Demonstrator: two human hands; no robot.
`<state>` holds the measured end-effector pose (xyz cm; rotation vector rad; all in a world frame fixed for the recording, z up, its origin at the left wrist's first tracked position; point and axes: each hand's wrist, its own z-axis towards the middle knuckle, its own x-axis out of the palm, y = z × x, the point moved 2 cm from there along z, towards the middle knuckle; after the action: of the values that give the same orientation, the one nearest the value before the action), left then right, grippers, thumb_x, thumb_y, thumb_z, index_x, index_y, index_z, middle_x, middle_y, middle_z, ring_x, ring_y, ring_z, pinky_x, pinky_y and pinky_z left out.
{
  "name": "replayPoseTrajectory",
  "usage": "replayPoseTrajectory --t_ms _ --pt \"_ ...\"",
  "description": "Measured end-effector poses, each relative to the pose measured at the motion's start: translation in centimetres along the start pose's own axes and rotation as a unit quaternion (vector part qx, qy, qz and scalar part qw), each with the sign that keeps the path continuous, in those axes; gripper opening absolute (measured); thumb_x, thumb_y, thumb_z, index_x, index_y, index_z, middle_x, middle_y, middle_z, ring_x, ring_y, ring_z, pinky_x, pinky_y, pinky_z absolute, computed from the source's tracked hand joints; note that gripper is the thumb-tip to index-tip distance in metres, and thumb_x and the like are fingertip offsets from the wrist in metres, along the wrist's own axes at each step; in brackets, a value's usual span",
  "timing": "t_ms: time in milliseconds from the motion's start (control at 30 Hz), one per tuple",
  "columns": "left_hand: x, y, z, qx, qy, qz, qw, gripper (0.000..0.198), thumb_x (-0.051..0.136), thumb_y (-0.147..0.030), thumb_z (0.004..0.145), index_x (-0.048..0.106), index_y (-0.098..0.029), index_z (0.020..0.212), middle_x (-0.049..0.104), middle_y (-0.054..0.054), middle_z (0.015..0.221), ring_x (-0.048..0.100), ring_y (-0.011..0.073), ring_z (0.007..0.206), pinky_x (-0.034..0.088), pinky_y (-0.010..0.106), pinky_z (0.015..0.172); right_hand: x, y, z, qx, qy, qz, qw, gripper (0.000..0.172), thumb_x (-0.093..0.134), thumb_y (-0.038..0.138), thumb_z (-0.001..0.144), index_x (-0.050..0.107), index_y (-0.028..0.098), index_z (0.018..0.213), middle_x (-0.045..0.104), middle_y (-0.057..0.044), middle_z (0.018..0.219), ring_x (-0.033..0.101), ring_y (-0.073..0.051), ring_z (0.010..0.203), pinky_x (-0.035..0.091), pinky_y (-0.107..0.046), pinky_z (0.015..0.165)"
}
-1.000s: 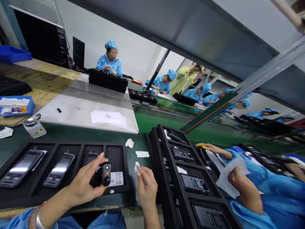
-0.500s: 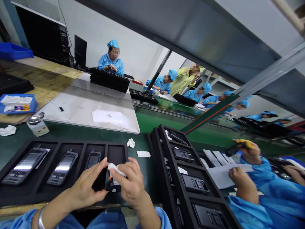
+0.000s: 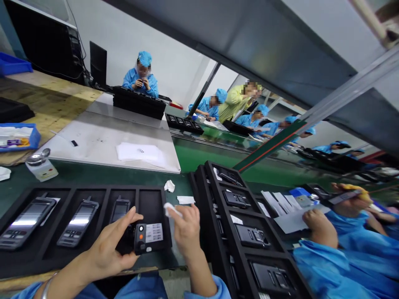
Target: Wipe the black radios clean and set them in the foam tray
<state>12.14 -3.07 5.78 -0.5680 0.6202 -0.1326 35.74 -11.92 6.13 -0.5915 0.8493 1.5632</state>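
We note the left hand [image 3: 107,249] holding the device [image 3: 141,238] loosely in its fingers; right hand [image 3: 187,228], three o'clock, pinches a wipe [image 3: 170,209]; we judge a drop possible.

front tray [image 3: 93,187]: sat right in front of us, handsets [image 3: 77,216] in its three left compartments
left hand [image 3: 107,249]: ours, over the tray's rightmost compartment, with a small device [image 3: 141,238] pinched in it
right hand [image 3: 187,228]: just right of the device, with a wipe [image 3: 170,209] at its fingertips
tray stack [image 3: 215,199]: to our right, running away from us
loose wipes [image 3: 169,185]: on the bench between both trays, behind our right hand
metal plate [image 3: 99,137]: behind the front tray, with paper sheets [image 3: 137,151] on it
dispenser [image 3: 40,166]: by the plate's near left corner
bin [image 3: 18,137]: further left, at the edge
conveyor [image 3: 202,153]: right of the plate, behind the stack
co-worker's hand [image 3: 314,220]: far right, resting on a sheet [image 3: 289,222]
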Motion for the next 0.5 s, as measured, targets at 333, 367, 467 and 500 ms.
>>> replayPoseTrajectory --t_ms 333,367,467,500 --pt "-1.2 2.3 -1.8 -0.091 -0.017 0.007 0.996 0.094 0.073 -0.021 0.081 0.019 -0.024 0.158 0.067 0.011 0.125 0.069 0.0229 0.11 0.055 0.037 0.099 0.6 -2.5 -2.7 0.232 0.236 -0.087 0.939 0.041 0.065 0.016 0.084 0.067 0.027 0.124 0.057 -0.012 0.13 0.051 -0.03 0.115 0.04 -0.042 0.097" --pt "-1.4 2.6 -2.1 -0.111 -0.023 0.003 0.994 0.094 0.073 -0.022 0.081 0.019 -0.025 0.158 0.067 0.011 0.125 0.069 0.0234 0.109 0.055 0.038 0.099 0.6 -1.2 -2.1 0.203 0.241 -0.052 0.947 0.04 0.065 0.017 0.084 0.067 0.029 0.123 0.058 -0.01 0.126 0.051 -0.029 0.115 0.039 -0.041 0.098" --pt "-2.5 3.4 -2.8 -0.167 -0.048 -0.009 0.985 0.095 0.074 -0.025 0.081 0.018 -0.027 0.158 0.066 0.01 0.127 0.069 0.0245 0.11 0.056 0.039 0.098 1.7 2.1 -0.5 0.11 0.314 0.021 0.943 0.031 0.068 0.022 0.082 0.069 0.029 0.112 0.061 -0.006 0.114 0.051 -0.027 0.108 0.038 -0.045 0.099" --pt "-2.9 3.5 -2.9 -0.178 -0.058 -0.009 0.982 0.095 0.074 -0.026 0.081 0.019 -0.027 0.158 0.066 0.01 0.127 0.069 0.0247 0.11 0.056 0.039 0.097 2.3 2.9 -0.2 0.089 0.341 0.021 0.936 0.026 0.068 0.021 0.081 0.07 0.027 0.107 0.062 -0.006 0.111 0.051 -0.028 0.107 0.037 -0.048 0.1"
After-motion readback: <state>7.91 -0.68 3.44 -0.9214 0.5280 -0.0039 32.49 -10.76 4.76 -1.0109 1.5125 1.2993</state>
